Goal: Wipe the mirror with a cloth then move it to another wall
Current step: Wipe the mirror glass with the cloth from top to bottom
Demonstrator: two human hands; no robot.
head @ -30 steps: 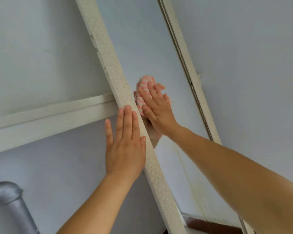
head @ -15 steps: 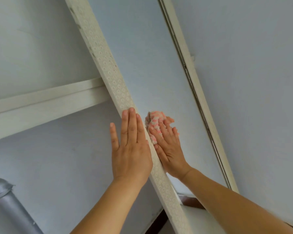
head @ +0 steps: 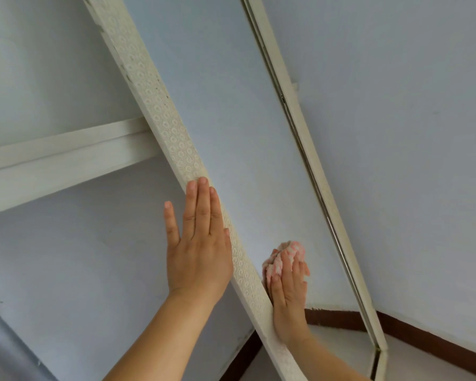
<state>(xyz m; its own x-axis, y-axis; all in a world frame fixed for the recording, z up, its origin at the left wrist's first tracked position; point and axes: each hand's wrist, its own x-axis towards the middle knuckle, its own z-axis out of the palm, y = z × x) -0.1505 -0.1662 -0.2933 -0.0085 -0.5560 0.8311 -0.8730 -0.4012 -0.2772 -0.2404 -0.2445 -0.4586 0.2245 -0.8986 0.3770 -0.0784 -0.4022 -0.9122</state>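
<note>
A tall mirror (head: 231,127) in a cream patterned frame (head: 160,105) stands tilted across the view against a pale blue wall. My left hand (head: 198,248) lies flat, fingers straight, with its fingertips on the frame's left strip and the palm over the wall beside it. My right hand (head: 289,292) presses a bunched pink-and-white cloth (head: 286,250) flat against the lower part of the glass, just right of the left frame strip. Its fingers are straight over the cloth. The mirror's bottom end is cut off by the view's edge.
A white rail (head: 52,166) runs along the wall behind the mirror on the left. A grey metal pipe (head: 0,347) sits at the lower left. A dark brown baseboard (head: 437,342) lines the wall at the lower right.
My right hand has slid the cloth down the glass from mid-height to the lower part. My left hand has stayed flat on the left frame strip.
</note>
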